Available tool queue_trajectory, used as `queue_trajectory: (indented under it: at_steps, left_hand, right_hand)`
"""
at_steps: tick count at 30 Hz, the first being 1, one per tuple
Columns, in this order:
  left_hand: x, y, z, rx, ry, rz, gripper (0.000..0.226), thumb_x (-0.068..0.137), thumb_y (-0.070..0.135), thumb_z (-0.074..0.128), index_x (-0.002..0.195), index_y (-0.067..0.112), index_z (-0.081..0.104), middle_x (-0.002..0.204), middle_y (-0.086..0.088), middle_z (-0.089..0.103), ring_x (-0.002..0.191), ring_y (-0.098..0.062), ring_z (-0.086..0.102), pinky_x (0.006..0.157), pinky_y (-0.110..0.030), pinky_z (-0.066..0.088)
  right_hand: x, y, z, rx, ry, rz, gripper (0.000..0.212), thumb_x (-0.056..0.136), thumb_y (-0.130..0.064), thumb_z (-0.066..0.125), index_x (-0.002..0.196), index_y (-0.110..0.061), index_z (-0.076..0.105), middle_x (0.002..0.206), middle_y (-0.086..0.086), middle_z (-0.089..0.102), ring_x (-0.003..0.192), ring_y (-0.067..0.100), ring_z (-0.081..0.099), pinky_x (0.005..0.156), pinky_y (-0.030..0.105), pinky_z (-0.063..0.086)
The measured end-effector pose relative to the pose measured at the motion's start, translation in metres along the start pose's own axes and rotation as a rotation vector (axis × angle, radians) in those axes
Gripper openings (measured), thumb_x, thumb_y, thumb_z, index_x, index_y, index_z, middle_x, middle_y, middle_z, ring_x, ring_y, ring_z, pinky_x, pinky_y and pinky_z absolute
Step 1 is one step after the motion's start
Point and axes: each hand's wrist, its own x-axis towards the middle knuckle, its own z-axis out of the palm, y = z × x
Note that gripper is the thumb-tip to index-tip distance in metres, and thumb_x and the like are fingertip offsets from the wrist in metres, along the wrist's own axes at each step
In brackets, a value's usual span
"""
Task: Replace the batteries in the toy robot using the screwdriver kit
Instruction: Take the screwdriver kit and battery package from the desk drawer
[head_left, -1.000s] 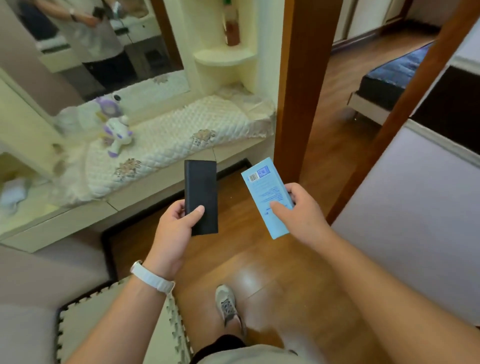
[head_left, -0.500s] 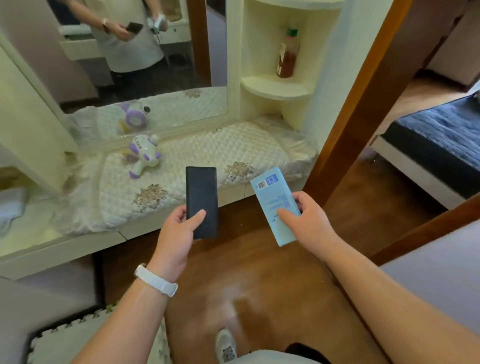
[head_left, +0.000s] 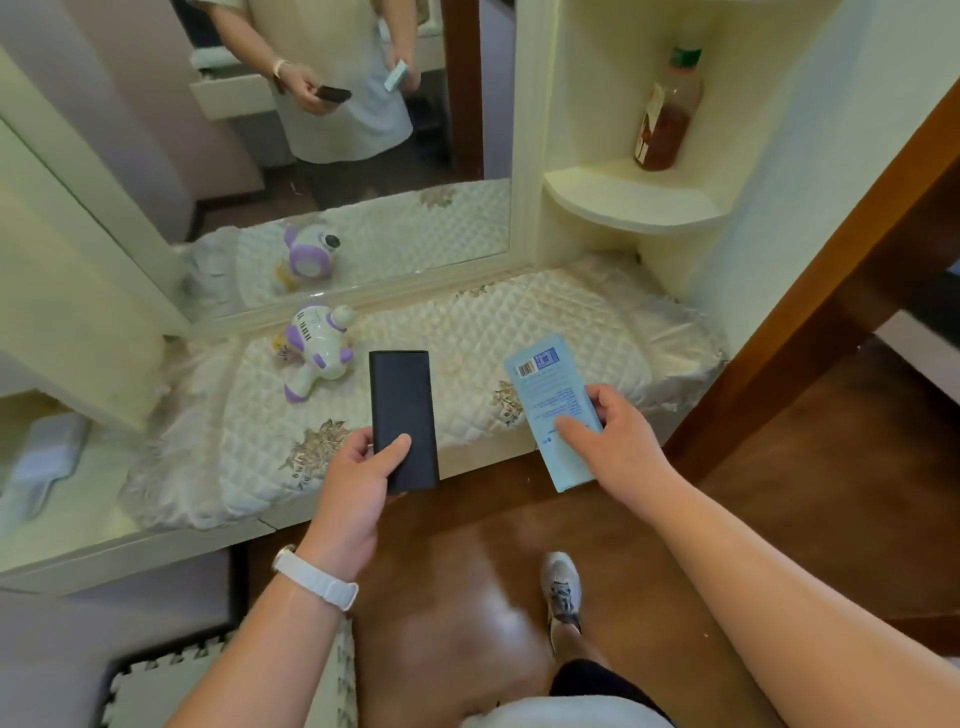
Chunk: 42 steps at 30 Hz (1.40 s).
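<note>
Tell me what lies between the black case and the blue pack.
Nothing held: in the head view, only the quilted cover shows through the gap between the black case and the blue pack.

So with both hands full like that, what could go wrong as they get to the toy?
Both hands are occupied: the left hand holds a black case, the right hand a blue packet. Neither can pick up the toy robot until something is set down. The quilted cover is soft and bunched, so small parts might sink into its folds.
</note>
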Motion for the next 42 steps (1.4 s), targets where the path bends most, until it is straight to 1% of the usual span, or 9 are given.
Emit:
queue_trajectory:
  at_steps: [2, 6, 10, 15, 20, 30, 34, 37, 42]
  left_hand:
    - [0.02, 0.009, 0.015, -0.009, 0.055, -0.001, 0.016, 0.097, 0.014, 0.062, 0.112, 0.016, 0.063, 0.107, -0.004, 0.072, 0.093, -0.017, 0.069, 0.071, -0.031, 0.057]
    - [0.058, 0.029, 0.055, 0.005, 0.122, -0.016, 0.013, 0.097, 0.014, 0.062, 0.11, 0.016, 0.064, 0.108, -0.006, 0.072, 0.092, -0.018, 0.07, 0.068, -0.03, 0.056]
    - [0.087, 0.04, 0.088, 0.01, 0.157, -0.026, 0.016, 0.097, 0.013, 0.062, 0.113, 0.016, 0.064, 0.105, -0.004, 0.073, 0.09, -0.017, 0.071, 0.063, -0.025, 0.057]
    - [0.111, 0.039, 0.101, 0.019, 0.228, -0.07, 0.015, 0.096, 0.014, 0.063, 0.112, 0.015, 0.064, 0.11, -0.008, 0.072, 0.094, -0.021, 0.07, 0.074, -0.034, 0.056]
    - [0.134, 0.033, 0.102, 0.002, 0.279, -0.114, 0.017, 0.096, 0.012, 0.063, 0.113, 0.011, 0.063, 0.108, -0.011, 0.072, 0.092, -0.023, 0.07, 0.073, -0.034, 0.057]
    - [0.217, 0.011, 0.097, -0.023, 0.272, -0.229, 0.011, 0.096, 0.008, 0.062, 0.107, 0.01, 0.062, 0.097, -0.009, 0.07, 0.086, -0.022, 0.068, 0.067, -0.031, 0.055]
    - [0.259, -0.003, 0.088, 0.019, 0.249, -0.286, 0.013, 0.095, 0.012, 0.065, 0.108, 0.014, 0.064, 0.1, -0.009, 0.071, 0.092, -0.026, 0.07, 0.072, -0.036, 0.057]
    - [0.287, -0.011, 0.074, 0.052, 0.247, -0.323, 0.013, 0.094, 0.016, 0.068, 0.106, 0.015, 0.066, 0.101, -0.009, 0.073, 0.093, -0.027, 0.071, 0.085, -0.046, 0.059]
    - [0.317, -0.019, 0.061, 0.083, 0.246, -0.357, 0.008, 0.093, 0.016, 0.068, 0.102, 0.017, 0.066, 0.098, -0.007, 0.073, 0.093, -0.026, 0.071, 0.088, -0.047, 0.058]
  right_hand:
    - [0.036, -0.002, -0.004, 0.014, -0.039, -0.012, 0.02, 0.091, -0.027, 0.063, 0.108, -0.024, 0.053, 0.102, -0.013, 0.065, 0.085, 0.003, 0.065, 0.061, 0.018, 0.049]
    - [0.106, -0.01, -0.019, 0.066, -0.11, -0.018, 0.018, 0.091, -0.023, 0.063, 0.106, -0.023, 0.053, 0.1, -0.013, 0.063, 0.083, -0.001, 0.062, 0.054, 0.01, 0.044]
    - [0.166, -0.011, -0.034, 0.032, -0.165, -0.024, 0.02, 0.091, -0.026, 0.063, 0.108, -0.023, 0.053, 0.101, -0.013, 0.063, 0.084, 0.003, 0.064, 0.06, 0.018, 0.048]
    - [0.212, -0.005, -0.036, 0.008, -0.242, 0.004, 0.018, 0.091, -0.026, 0.062, 0.106, -0.024, 0.053, 0.101, -0.011, 0.064, 0.085, 0.006, 0.065, 0.064, 0.025, 0.053]
    - [0.244, 0.009, -0.024, -0.008, -0.303, 0.047, 0.015, 0.091, -0.025, 0.063, 0.103, -0.023, 0.054, 0.103, -0.007, 0.067, 0.086, 0.012, 0.068, 0.07, 0.034, 0.059]
    - [0.307, 0.012, 0.01, -0.189, -0.328, 0.131, 0.022, 0.09, -0.028, 0.063, 0.107, -0.023, 0.051, 0.103, -0.005, 0.063, 0.084, 0.012, 0.065, 0.068, 0.032, 0.056]
    - [0.328, 0.013, 0.033, -0.281, -0.328, 0.179, 0.022, 0.09, -0.029, 0.062, 0.108, -0.021, 0.05, 0.102, -0.005, 0.061, 0.083, 0.011, 0.063, 0.066, 0.03, 0.054]
    - [0.344, 0.013, 0.053, -0.324, -0.346, 0.213, 0.022, 0.09, -0.028, 0.062, 0.106, -0.019, 0.05, 0.099, -0.006, 0.06, 0.084, 0.011, 0.062, 0.067, 0.029, 0.053]
    - [0.368, 0.015, 0.085, -0.258, -0.358, 0.299, 0.02, 0.089, -0.024, 0.066, 0.101, -0.015, 0.053, 0.101, -0.001, 0.064, 0.085, 0.012, 0.064, 0.065, 0.025, 0.051]
